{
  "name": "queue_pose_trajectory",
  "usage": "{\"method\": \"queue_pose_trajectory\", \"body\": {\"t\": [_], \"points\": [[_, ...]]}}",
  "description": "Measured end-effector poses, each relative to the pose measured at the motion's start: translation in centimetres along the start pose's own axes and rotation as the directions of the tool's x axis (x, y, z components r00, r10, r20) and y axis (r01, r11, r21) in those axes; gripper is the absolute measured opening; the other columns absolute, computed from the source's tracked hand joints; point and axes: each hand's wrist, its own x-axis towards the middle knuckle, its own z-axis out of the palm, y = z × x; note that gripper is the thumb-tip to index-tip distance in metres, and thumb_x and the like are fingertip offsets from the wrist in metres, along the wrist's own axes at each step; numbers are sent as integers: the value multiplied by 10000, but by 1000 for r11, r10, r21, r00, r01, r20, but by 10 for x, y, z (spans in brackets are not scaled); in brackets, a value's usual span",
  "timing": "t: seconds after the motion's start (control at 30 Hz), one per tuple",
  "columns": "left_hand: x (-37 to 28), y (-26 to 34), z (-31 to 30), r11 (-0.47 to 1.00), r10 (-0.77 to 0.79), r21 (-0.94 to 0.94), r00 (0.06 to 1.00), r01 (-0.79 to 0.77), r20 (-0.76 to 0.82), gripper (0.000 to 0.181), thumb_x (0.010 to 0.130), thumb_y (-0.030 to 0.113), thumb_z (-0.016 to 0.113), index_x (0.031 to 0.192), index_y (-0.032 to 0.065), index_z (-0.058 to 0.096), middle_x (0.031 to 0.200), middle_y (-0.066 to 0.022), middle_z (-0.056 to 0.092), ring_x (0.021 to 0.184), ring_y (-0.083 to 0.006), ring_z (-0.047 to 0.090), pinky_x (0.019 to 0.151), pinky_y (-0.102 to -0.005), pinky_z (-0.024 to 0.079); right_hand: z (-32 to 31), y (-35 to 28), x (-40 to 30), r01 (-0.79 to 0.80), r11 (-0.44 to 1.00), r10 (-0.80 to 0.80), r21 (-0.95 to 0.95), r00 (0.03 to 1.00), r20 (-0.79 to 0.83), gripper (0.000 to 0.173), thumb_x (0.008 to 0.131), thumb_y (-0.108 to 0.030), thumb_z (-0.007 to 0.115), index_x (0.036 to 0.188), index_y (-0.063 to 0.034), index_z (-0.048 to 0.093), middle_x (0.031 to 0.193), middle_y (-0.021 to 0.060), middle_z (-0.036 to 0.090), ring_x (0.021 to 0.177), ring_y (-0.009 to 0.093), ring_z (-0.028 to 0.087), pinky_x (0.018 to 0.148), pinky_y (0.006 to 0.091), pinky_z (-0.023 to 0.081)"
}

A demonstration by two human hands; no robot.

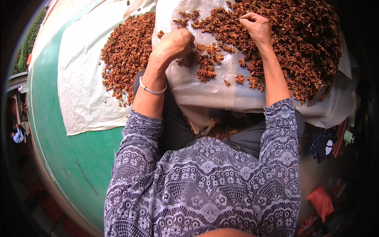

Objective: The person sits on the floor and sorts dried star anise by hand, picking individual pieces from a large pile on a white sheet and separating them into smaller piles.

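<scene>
Dried star anise (299,38) lies in a large heap on a translucent plastic sheet (204,94) before me, thinning out towards the left. My left hand (179,43), with a light bangle on the wrist, is curled over the left end of the thin scatter; its fingertips are hidden, so what it holds cannot be told. Over the heap's near-left part is my right hand (257,28), thumb and forefinger brought together in a pinch; no piece shows clearly between them. Several loose stars (206,71) lie just right of my left hand.
A second heap of brown pieces (127,53) lies on a white sheet (86,89) to the left, over a green floor (74,154). At the lower right are a red plastic bag (321,201) and a pale green cup-like item (348,137). My knees are under the plastic-covered surface.
</scene>
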Motion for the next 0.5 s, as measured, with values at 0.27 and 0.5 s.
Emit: {"method": "queue_pose_trajectory", "body": {"t": [0.27, 0.5], "points": [[-1, 12, -28, 986, -164, -96, 930, 140, -328, 186, 880, 225, 638, 956, 78, 723, 874, -133, 710, 815, -272, 697, 758, -352, 547, -39, -57, -40, -112, 936, -69, 335, 873, 483, 109, 790, -134, 669, 831, -62, 739, 826, 57, 728, 749, 151, 675, 671, 294, 520], [18, 34, 22, 967, -18, 224, 911, 121, -412, 159, 716, 142, 655, 673, -11, 657, 684, -220, 653, 650, -367, 671, 608, -446, 537, -26, -107, -106, 200, 972, -43, -123, 668, 743, 259, 765, -273, 716, 874, -41, 678, 825, 106, 676, 752, 297, 657, 695, 403, 525]]}}
